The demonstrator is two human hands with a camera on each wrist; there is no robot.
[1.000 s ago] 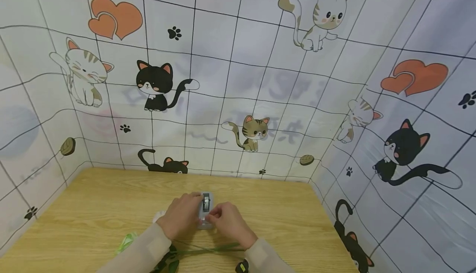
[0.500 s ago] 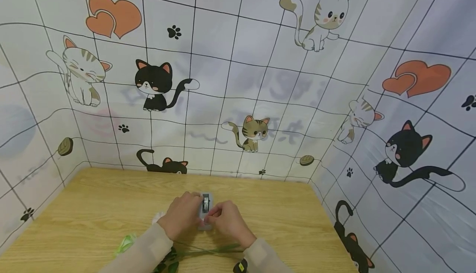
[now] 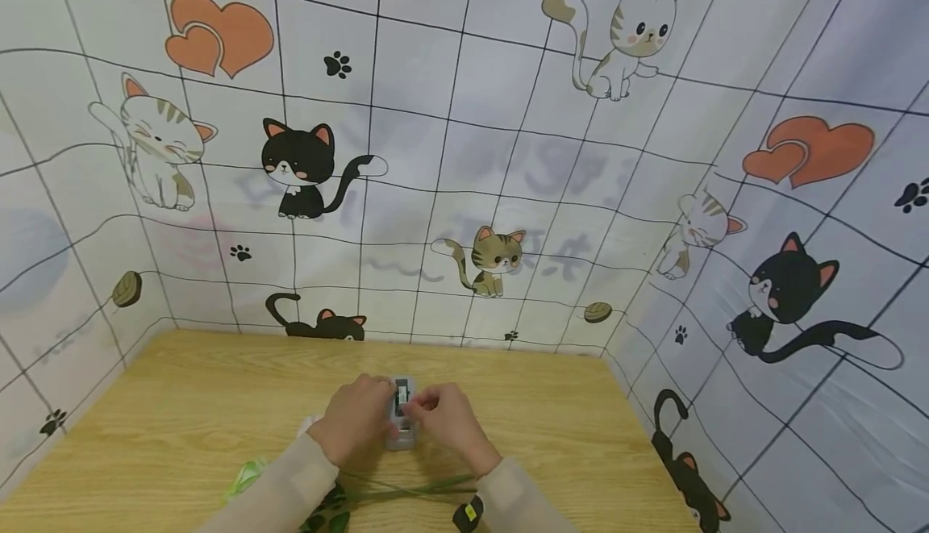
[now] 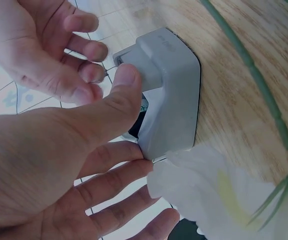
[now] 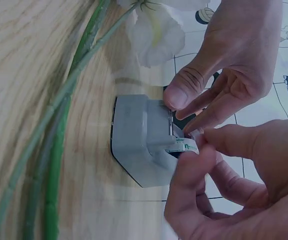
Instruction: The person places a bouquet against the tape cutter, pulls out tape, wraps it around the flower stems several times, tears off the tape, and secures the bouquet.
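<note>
On the wooden table [image 3: 181,412], head view: grey tape dispenser [image 3: 402,434] sat near the front middle, both hands on it. Left hand [image 3: 353,426] steadied it from the left side; right hand [image 3: 445,422] had fingertips at its top. Green stem [image 3: 406,486] lay just in front of the wrists.

Left wrist view: left hand [image 4: 48,165] held the dispenser [image 4: 169,95], thumb curled over its top edge, fingers under the side. White flower [image 4: 209,195] lay touching the dispenser.

Right wrist view: right hand [image 5: 224,185] was pinched together on the tape end [image 5: 186,146] at the dispenser [image 5: 138,142]. Stems [image 5: 53,150] lay beside it.
</note>
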